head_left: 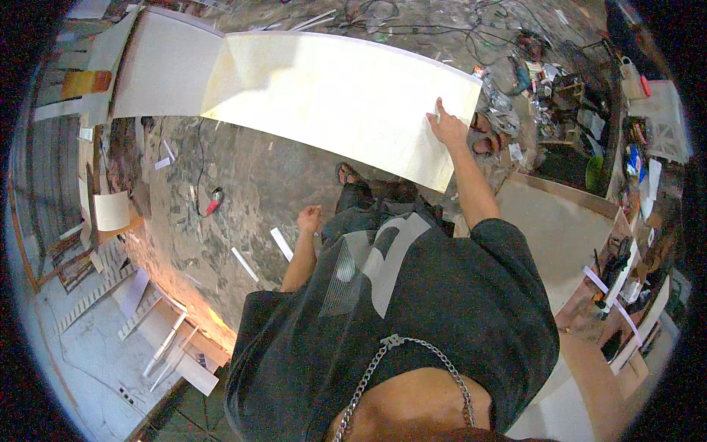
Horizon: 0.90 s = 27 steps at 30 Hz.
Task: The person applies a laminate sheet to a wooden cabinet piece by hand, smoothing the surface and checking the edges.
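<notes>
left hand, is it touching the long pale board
No, the left hand hangs closed and apart from it; only the right hand rests on the long pale board.

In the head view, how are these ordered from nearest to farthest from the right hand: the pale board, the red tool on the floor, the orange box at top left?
From the right hand:
1. Pale board, under the hand, touching it.
2. Red tool, on the floor, far left.
3. Orange box, far upper left.

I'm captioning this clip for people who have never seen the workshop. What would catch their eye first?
A long pale board spans the upper middle, with the right hand flat on its right end. Below hangs the left hand, curled and holding nothing, over a stained concrete floor. Tools and clutter crowd the upper right.
</notes>
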{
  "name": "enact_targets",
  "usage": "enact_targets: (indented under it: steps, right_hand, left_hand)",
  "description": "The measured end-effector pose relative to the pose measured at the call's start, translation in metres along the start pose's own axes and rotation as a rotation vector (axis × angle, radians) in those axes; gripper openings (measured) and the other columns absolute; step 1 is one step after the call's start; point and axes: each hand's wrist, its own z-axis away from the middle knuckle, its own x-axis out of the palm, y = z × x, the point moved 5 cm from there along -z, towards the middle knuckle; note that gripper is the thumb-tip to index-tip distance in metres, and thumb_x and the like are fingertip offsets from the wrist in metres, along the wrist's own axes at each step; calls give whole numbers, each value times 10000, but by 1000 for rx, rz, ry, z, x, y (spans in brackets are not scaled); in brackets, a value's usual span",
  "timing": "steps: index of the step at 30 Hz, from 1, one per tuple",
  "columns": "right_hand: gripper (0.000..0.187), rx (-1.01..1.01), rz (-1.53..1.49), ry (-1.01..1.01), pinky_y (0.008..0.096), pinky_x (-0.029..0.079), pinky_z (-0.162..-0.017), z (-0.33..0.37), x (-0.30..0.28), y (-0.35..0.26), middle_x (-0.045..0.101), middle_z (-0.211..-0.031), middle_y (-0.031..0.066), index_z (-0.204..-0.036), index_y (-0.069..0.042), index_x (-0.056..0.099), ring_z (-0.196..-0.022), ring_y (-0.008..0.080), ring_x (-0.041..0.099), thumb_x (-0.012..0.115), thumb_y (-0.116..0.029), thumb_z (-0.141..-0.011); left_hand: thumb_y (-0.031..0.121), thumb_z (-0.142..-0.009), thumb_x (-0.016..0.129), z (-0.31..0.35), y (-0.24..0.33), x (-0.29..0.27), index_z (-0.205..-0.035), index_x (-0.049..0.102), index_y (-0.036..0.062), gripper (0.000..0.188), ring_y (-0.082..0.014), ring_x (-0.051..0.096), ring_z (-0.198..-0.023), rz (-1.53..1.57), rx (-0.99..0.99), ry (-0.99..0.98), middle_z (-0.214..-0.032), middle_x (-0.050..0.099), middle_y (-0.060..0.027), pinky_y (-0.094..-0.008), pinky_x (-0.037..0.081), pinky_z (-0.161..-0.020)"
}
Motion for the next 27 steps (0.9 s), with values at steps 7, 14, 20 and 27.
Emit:
enact_targets:
  steps: [7,14,20,27]
  right_hand:
    - [692,87,-108,5,483,510,-801,1,-5,12,668,-986,227,-1489,-339,185,-936,373,652,410,-614,-895]
    - [697,118,-173,20,497,510,-794,8,-12,15,667,-975,226,-1488,-342,186,-919,378,654,392,-637,-891]
    - [676,118,-77,17,512,505,-788,9,0,27,667,-979,225,-1489,-333,186,-916,381,654,395,-605,-906]
    - [696,117,-95,22,516,504,-798,9,1,38,664,-989,231,-1490,-343,173,-915,382,653,414,-612,-895]
  left_hand:
    - [385,-842,655,3,75,-9,-939,692,42,358,-157,656,-693,251,131,56,-756,690,-72,-320,503,-642]
    - [366,-832,680,-33,39,-5,-917,683,16,360,-160,671,-706,195,168,82,-768,692,-85,-293,514,-642]
    - [373,-837,677,-18,38,-6,-921,681,29,354,-153,676,-665,114,190,55,-768,691,-88,-304,513,-592]
    - [364,-851,664,-4,52,-1,-919,685,40,331,-136,645,-601,119,50,5,-757,694,-57,-286,497,-571]
